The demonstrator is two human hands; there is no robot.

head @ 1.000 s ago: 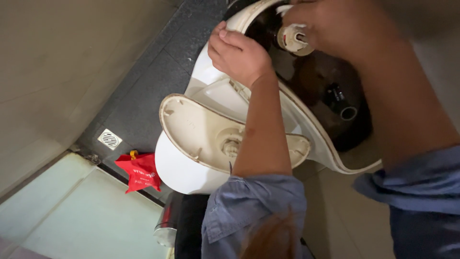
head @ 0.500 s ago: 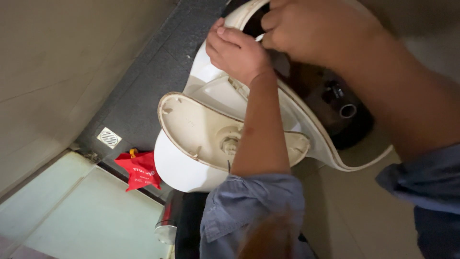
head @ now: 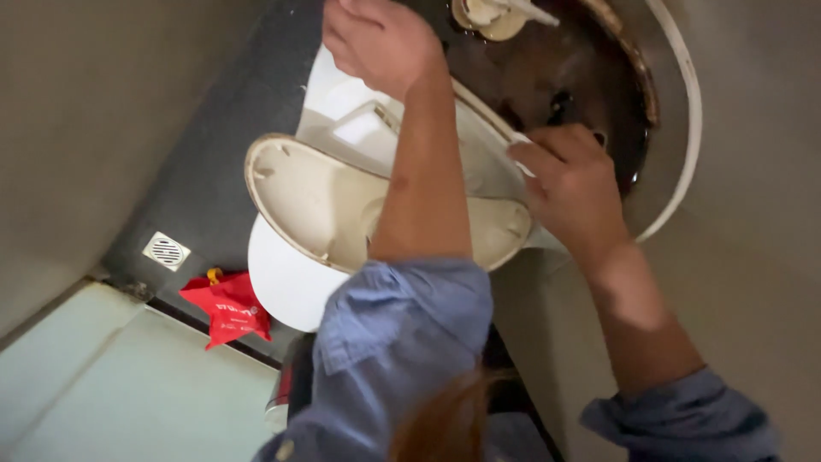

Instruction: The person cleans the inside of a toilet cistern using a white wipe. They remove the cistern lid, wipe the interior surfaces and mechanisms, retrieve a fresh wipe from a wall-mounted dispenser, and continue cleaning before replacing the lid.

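Note:
An open toilet tank [head: 676,128] has a white rim and a brown-stained inside. A white valve part [head: 492,15] stands at its far end. My left hand [head: 376,43] is curled over the tank's left edge, above the raised toilet lid [head: 316,214]. My right hand [head: 573,192] pinches the tank's near white rim with its fingertips. Both arms wear rolled-up blue sleeves. The white toilet bowl [head: 282,287] shows below the lid, partly hidden by my left arm.
A crumpled red bag [head: 227,308] lies on the dark floor next to a small square floor drain [head: 166,251]. A pale wall runs along the left, a pale surface at lower left. A red and silver can [head: 286,393] stands by the bowl's base.
My right hand has left the white valve part at the tank's far end and come down to the near rim. My left hand stays on the tank's edge. The view has shifted.

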